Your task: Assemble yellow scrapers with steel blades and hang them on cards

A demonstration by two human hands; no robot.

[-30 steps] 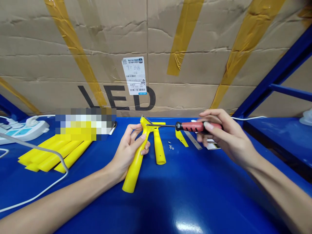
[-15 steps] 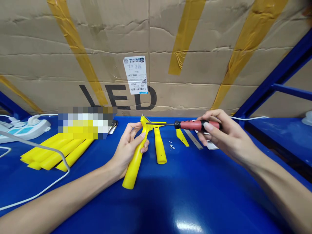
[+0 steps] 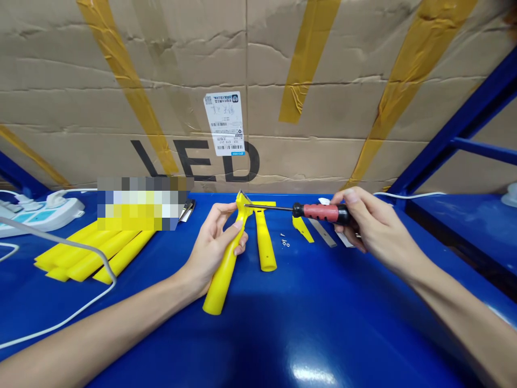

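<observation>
My left hand (image 3: 221,237) is wrapped round the yellow handle of a scraper (image 3: 220,288), tilted with its head up and a thin metal blade edge showing at the top. In my right hand (image 3: 369,223) is a red and black screwdriver (image 3: 323,212), held by the rear end of its grip. Its shaft lies nearly level, pointing left, and the tip meets the scraper's head. Just right of that lies a second yellow scraper handle (image 3: 265,248) on the blue surface. Beyond it are a few small screws and nuts (image 3: 285,242), a yellow plate (image 3: 302,229) and a flat metal blade (image 3: 323,233).
Several yellow handles (image 3: 121,250) are piled at the left, partly under a blurred patch. A white power strip (image 3: 60,215) and a grey cable (image 3: 100,256) lie at far left. Behind stands a large cardboard box (image 3: 315,145); a blue metal frame (image 3: 452,124) rises at right.
My right hand has shifted its hold back to the rear end of the screwdriver, uncovering more of the grip. The scraper's head and the screwdriver have moved slightly right.
</observation>
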